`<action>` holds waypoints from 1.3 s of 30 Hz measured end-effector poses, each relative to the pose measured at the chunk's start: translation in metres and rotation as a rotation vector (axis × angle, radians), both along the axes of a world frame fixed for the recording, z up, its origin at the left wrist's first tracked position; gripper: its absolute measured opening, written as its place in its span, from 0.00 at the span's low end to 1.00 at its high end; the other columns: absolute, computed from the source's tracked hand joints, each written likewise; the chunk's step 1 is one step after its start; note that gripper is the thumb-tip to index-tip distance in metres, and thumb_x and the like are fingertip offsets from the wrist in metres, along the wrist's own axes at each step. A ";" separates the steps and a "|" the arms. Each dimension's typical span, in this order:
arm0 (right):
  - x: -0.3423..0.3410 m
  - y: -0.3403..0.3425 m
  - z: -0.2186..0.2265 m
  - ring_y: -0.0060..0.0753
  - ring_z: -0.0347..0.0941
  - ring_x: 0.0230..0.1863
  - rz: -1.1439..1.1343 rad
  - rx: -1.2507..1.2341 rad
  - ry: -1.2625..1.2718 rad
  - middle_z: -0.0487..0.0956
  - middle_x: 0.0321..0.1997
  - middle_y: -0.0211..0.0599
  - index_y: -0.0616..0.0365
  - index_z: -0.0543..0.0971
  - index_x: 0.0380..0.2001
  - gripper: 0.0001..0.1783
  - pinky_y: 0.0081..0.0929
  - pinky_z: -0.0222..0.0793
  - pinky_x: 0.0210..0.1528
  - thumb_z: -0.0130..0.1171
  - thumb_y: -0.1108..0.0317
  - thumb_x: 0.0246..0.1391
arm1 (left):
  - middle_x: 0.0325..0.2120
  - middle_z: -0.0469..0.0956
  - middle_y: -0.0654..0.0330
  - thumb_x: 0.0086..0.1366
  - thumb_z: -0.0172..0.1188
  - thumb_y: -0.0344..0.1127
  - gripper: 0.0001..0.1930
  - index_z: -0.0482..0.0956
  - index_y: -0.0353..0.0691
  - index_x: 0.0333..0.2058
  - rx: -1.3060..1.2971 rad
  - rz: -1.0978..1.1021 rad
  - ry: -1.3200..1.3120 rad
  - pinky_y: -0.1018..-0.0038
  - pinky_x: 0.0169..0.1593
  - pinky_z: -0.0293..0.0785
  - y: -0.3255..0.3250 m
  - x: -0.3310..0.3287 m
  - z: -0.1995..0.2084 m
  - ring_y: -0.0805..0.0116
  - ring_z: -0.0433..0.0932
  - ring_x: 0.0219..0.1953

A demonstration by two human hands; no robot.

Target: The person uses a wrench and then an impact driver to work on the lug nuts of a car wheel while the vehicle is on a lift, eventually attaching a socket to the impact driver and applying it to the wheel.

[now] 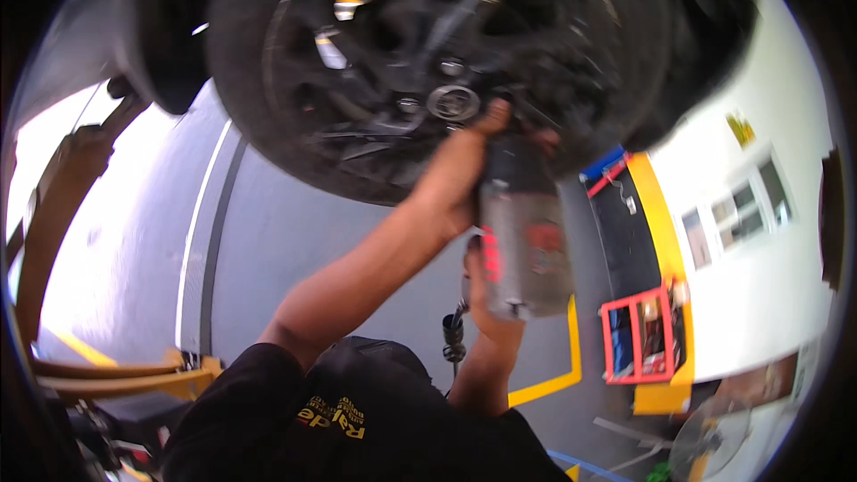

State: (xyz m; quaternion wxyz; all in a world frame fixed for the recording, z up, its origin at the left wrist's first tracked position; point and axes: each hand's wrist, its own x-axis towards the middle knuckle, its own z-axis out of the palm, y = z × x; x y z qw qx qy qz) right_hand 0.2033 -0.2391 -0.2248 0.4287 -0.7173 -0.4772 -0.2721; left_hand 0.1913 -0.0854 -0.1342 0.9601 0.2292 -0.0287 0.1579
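A dark impact wrench (527,241) with a grey, worn rear housing points up at a raised car wheel (330,156). My left hand (478,138) is wrapped round the front of the wrench, close to the spokes. Under the body, my right hand (478,281) is closed on the grip, partly hidden by the housing. The wrench's nose meets the wheel right of the round centre cap (453,103); blur and my fingers hide the exact contact. Bright lug nuts (408,105) show around the cap. A dark coiled hose (453,339) hangs below my right hand.
Yellow-brown lift arms (116,384) and a post (62,187) stand on the left. On the right are a red-framed rack (638,335), a white wall (741,295) and a fan (710,442). Grey floor (277,241) with painted lines lies below the wheel.
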 end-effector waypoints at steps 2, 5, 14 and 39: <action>-0.002 -0.008 -0.009 0.24 0.71 0.28 0.050 -0.070 0.267 0.76 0.28 0.31 0.60 0.80 0.44 0.10 0.25 0.68 0.30 0.63 0.76 0.59 | 0.43 0.85 0.49 0.77 0.50 0.57 0.23 0.73 0.38 0.45 -0.042 -0.008 0.003 0.64 0.47 0.82 -0.009 0.004 0.000 0.59 0.85 0.40; -0.013 -0.004 -0.002 0.34 0.77 0.34 0.059 0.040 0.604 0.82 0.39 0.40 0.62 0.77 0.56 0.22 0.34 0.74 0.39 0.66 0.76 0.58 | 0.38 0.85 0.50 0.77 0.49 0.56 0.21 0.73 0.41 0.42 -0.105 -0.114 -0.065 0.66 0.43 0.82 -0.007 0.001 -0.001 0.61 0.85 0.36; -0.020 0.018 0.010 0.21 0.62 0.25 0.177 0.371 0.843 0.69 0.27 0.28 0.62 0.77 0.41 0.09 0.22 0.59 0.28 0.64 0.74 0.58 | 0.30 0.84 0.55 0.77 0.51 0.54 0.21 0.76 0.40 0.38 -0.078 -0.016 -0.032 0.71 0.39 0.82 -0.003 -0.001 -0.002 0.67 0.84 0.29; -0.001 0.003 -0.010 0.38 0.74 0.61 0.561 0.279 0.648 0.75 0.63 0.41 0.60 0.69 0.65 0.42 0.35 0.72 0.61 0.74 0.65 0.47 | 0.67 0.62 0.49 0.53 0.76 0.42 0.38 0.71 0.46 0.61 1.878 0.936 -0.380 0.40 0.75 0.41 -0.044 -0.086 -0.026 0.42 0.53 0.75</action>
